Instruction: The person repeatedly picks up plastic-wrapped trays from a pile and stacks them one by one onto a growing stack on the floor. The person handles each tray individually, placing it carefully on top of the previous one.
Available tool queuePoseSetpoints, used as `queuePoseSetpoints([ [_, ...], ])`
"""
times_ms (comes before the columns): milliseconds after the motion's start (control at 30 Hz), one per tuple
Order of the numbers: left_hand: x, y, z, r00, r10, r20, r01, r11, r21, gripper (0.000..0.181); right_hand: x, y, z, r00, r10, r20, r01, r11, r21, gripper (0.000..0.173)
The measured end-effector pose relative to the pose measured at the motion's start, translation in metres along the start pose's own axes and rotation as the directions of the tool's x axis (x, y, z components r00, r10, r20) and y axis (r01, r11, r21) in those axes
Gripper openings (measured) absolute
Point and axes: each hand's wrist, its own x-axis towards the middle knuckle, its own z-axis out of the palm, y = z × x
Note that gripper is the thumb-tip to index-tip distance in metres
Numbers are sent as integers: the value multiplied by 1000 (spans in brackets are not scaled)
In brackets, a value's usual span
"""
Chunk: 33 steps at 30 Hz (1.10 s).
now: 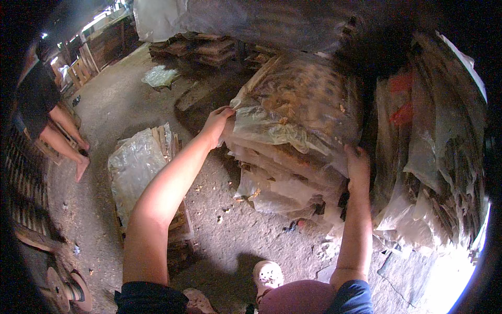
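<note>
A stack of flat layers [274, 172] with plastic sheeting between them stands in front of me, its edges ragged. On top lies a cloudy plastic sheet [270, 125], bunched along the near edge, with brownish, spotted material [298, 90] showing through it. My left hand [217, 125] pinches the sheet at the near left corner of the top layer. At the near right corner my right hand [357, 163] grips the edge of the same layer. The right fingers are partly in shadow. What lies beneath the plastic cannot be made out clearly.
Another tall plastic-draped stack [427, 157] stands close on the right. A lower plastic-covered stack [137, 168] sits left of my arm. Layered stacks [196, 49] stand behind. A person [39, 98] is at the far left, above a wooden spool [68, 290]. Crumbs litter the rough floor [231, 231].
</note>
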Motion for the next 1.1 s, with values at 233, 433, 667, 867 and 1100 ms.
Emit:
queuePoseSetpoints([
  [233,-23,4,9,989,125,-73,-100,955,280,26,-15,-28,-9,986,-155,65,168,899,-405,63],
  [433,-44,-11,21,891,307,-336,-255,948,190,62,-63,-68,6,744,-663,82,583,583,-565,68],
  [667,-37,-41,52,978,186,-95,-199,968,-152,73,-70,-46,24,629,-660,409,759,410,-505,78],
  [867,-21,-51,73,925,336,-178,-336,941,29,52,-47,-27,21,712,-571,408,690,461,-559,80],
  [1100,-24,-62,56,909,363,-205,-346,931,116,68,-66,-51,26,717,-545,435,681,412,-606,79],
])
